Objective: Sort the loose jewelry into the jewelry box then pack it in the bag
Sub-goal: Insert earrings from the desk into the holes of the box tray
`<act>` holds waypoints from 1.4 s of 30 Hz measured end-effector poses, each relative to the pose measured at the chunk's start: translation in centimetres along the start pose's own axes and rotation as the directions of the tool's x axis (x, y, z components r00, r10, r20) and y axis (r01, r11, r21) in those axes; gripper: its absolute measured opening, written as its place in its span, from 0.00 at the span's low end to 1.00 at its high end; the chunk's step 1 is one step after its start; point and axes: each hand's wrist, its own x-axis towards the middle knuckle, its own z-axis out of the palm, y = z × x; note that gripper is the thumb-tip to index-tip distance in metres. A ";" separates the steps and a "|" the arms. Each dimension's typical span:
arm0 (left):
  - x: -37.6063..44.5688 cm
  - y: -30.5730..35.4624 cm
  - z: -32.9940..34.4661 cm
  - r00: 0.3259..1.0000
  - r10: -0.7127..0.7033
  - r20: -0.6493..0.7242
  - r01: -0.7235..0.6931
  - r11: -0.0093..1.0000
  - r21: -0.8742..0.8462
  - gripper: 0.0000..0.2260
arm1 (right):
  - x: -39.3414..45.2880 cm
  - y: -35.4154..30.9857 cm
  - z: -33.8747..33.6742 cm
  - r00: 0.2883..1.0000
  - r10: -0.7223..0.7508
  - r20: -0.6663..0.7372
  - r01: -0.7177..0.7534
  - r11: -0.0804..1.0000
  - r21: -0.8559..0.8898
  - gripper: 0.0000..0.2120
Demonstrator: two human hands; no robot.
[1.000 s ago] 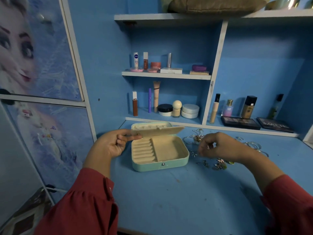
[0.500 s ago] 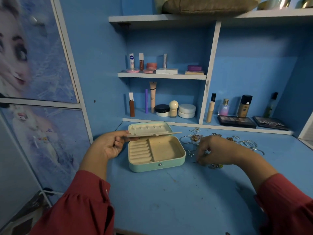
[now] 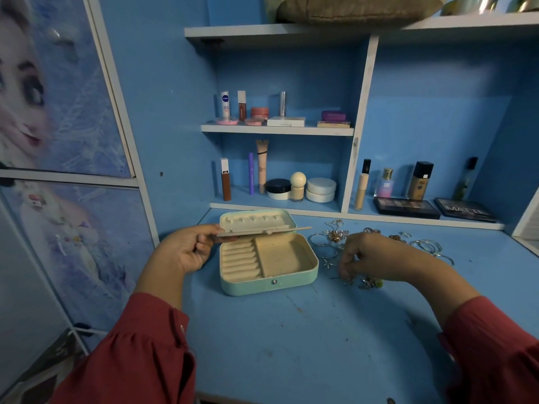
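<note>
Blue desk under blue shelves stocked with cosmetics.

I've got the mint jewelry box lying open near the desk's back edge, beige inside; loose jewelry scattered just right of it
</note>
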 end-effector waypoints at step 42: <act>-0.6 0.0 0.4 0.999 0.000 -0.034 -0.001 1.000 -0.023 0.08 | -0.7 -0.5 -0.3 1.000 0.027 0.007 -0.027 0.999 -0.046 0.02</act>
